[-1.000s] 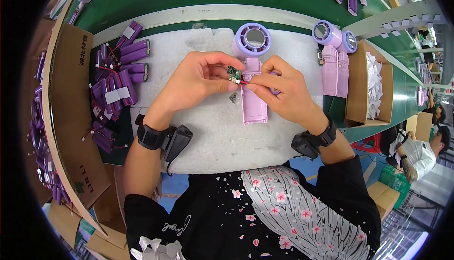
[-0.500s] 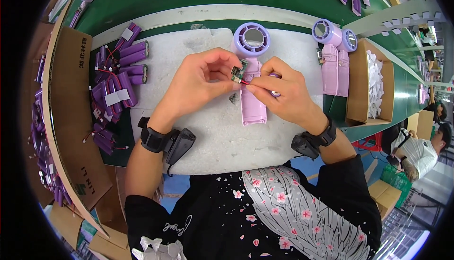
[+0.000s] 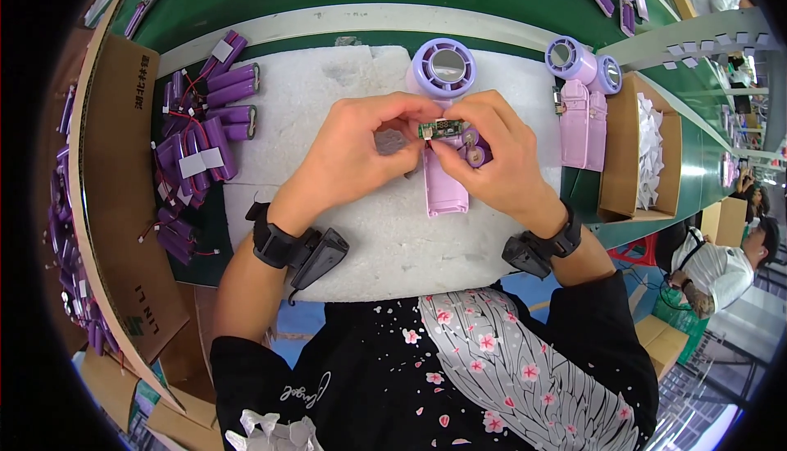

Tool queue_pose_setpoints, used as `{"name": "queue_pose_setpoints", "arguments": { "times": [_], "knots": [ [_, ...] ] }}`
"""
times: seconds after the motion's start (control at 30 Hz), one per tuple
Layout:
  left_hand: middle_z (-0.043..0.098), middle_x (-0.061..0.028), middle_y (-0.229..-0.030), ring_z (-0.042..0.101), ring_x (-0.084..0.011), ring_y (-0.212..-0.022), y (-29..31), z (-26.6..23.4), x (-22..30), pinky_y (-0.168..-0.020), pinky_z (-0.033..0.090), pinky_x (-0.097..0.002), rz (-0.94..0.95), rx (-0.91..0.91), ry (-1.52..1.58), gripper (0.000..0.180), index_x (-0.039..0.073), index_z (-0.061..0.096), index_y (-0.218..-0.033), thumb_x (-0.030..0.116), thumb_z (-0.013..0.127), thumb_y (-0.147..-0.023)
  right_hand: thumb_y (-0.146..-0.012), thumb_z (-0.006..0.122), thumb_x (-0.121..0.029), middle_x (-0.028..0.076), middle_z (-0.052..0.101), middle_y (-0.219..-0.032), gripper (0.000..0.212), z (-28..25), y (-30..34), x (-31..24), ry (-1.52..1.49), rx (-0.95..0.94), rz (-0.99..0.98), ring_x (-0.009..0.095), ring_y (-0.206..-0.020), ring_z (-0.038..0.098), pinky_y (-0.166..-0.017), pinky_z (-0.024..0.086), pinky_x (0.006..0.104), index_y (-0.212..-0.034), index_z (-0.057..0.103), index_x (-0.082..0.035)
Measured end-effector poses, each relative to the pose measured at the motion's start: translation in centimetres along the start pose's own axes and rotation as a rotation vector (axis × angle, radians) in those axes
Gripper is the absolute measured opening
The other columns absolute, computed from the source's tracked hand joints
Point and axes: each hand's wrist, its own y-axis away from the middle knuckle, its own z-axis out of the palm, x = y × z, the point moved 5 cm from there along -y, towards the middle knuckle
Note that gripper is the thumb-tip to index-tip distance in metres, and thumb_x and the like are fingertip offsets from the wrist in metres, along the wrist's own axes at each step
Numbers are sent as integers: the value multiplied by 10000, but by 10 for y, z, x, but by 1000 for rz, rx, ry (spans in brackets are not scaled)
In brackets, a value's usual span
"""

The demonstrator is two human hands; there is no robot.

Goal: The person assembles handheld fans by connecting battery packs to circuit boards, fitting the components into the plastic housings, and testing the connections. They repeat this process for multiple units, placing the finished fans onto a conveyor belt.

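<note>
Over the work mat, a small green circuit board (image 3: 441, 129) sits between the fingertips of both my hands. My left hand (image 3: 365, 141) is closed, thumb and forefinger at the board's left end. My right hand (image 3: 498, 149) pinches its other end, while the round ends of a purple battery pack (image 3: 478, 155) show under its curled fingers. Below them lies a pink fan handle shell (image 3: 447, 191), in line with a lilac round fan head (image 3: 443, 67) on the mat. My fingers hide the shell's upper part and most of the battery pack.
The white foam mat (image 3: 385, 254) covers the bench before me. Several wired purple battery packs (image 3: 201, 143) lie at left beside a cardboard box wall (image 3: 123, 197). To the right are more fan parts (image 3: 584, 123) and a carton (image 3: 672, 156) with white pieces. A co-worker (image 3: 721, 266) sits far right.
The circuit board has turned from tilted to nearly level and shifted slightly right. My right fingers moved from the red wire at its lower edge to the board itself.
</note>
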Motion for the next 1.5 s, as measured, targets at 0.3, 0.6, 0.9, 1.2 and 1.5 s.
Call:
{"name": "queue_pose_setpoints", "arguments": {
  "times": [0.3,0.6,0.9,1.2,1.5],
  "knots": [
    [687,-121,-1002,652,-146,-853,0,-3,-1,-741,543,-278,6,30,-67,312,-42,688,-1066,-59,634,-759,-659,812,-48,89,641,-908,344,-3,0,3,63,37,-10,211,-749,644,-628,524,294,-974,675,-44],
    [712,-119,-875,682,-186,-692,0,-1,7,-622,536,-261,122,144,-260,253,20,736,-984,25,692,-735,-657,815,-60,86,654,-870,340,-1,0,3,90,62,-3,200,-718,648,-595,523,287,-967,678,-31],
    [684,-115,-909,665,-169,-768,-1,3,3,-666,526,-262,165,134,-147,274,-16,691,-1017,-18,654,-745,-706,791,-72,96,652,-845,266,-2,-1,4,35,48,95,193,-699,639,-611,506,284,-931,659,-21],
    [624,-101,-942,620,-180,-824,-3,10,2,-750,514,-298,15,73,-273,385,32,541,-1120,-2,659,-755,-767,755,-77,92,648,-819,186,-4,-2,5,28,34,197,174,-660,615,-584,478,279,-904,648,-11],
    [610,-110,-911,602,-233,-793,-1,11,-8,-739,503,-331,14,5,-171,429,65,515,-1161,27,656,-757,-771,753,-72,85,635,-790,158,-3,2,5,72,-50,200,177,-639,609,-565,469,273,-882,654,-17]
  ]
}}
